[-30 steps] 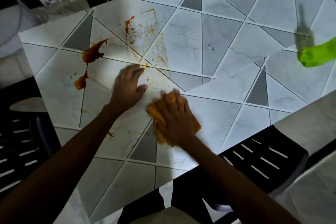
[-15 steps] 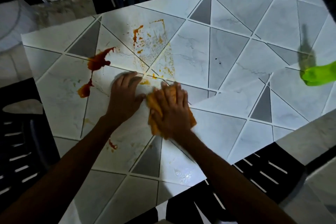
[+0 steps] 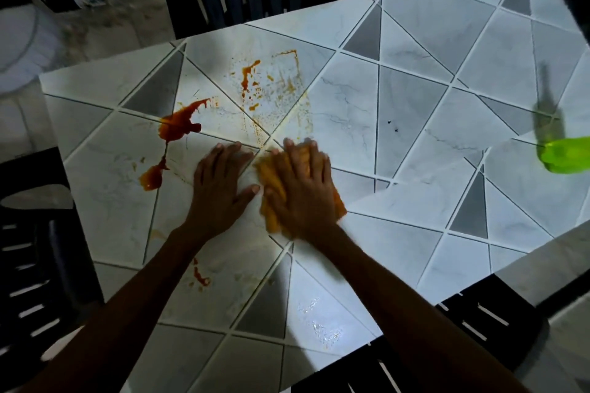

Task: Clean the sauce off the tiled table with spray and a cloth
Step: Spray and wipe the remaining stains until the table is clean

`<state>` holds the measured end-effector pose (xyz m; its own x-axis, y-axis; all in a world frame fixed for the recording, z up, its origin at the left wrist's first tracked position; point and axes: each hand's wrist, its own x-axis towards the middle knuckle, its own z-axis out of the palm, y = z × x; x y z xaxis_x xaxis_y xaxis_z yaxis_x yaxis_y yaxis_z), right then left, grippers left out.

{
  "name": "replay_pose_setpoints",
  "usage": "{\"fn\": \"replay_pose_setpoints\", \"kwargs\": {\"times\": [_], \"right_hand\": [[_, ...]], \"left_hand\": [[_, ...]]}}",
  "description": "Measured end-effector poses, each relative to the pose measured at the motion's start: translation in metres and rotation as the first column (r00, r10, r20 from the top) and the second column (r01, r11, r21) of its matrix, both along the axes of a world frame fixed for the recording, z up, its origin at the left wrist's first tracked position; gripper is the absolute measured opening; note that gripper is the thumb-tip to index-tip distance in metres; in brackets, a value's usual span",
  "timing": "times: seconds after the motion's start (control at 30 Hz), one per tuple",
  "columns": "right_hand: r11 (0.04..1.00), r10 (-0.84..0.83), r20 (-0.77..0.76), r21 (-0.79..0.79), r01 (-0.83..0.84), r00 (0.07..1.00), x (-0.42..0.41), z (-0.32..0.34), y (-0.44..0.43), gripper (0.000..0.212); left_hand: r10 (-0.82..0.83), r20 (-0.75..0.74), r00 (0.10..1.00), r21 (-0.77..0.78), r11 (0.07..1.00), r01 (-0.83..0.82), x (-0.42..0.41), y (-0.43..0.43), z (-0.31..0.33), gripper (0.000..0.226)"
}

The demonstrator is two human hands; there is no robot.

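Most of the cloth hides under the right hand, fingers spread; the left hand rests flat beside it.

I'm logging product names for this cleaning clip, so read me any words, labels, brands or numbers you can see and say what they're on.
None can be read. The green spray bottle shows no label on the part in view, the orange cloth and tiled table carry no writing.
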<state>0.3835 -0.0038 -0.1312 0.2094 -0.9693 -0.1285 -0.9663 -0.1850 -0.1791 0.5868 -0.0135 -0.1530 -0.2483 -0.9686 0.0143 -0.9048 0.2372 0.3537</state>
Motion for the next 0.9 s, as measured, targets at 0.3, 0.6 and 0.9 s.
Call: {"fn": "replay_pose_setpoints", "kwargs": {"times": [0.3, 0.6, 0.9], "right_hand": [[0.906, -0.423, -0.023, -0.004, 0.423, 0.906, -0.081, -0.004, -0.069, 0.072], [0.882, 0.471, -0.051, 0.012, -0.471, 0.881, -0.063, 0.003, -0.028, 0.076], [0.739, -0.673, 0.06, 0.031, 0.673, 0.737, 0.036, 0.0, -0.137, 0.079]], "left_hand": [[0.035, 0.006, 0.999, 0.047, 0.998, -0.036, -0.004, 0.0, 0.001, 0.063], [0.064, -0.118, 0.991, 0.068, 0.996, -0.057, 0.007, -0.014, 0.009, 0.052], [0.145, -0.312, 0.939, 0.123, 0.986, -0.111, 0.015, -0.029, 0.024, 0.045]]}}
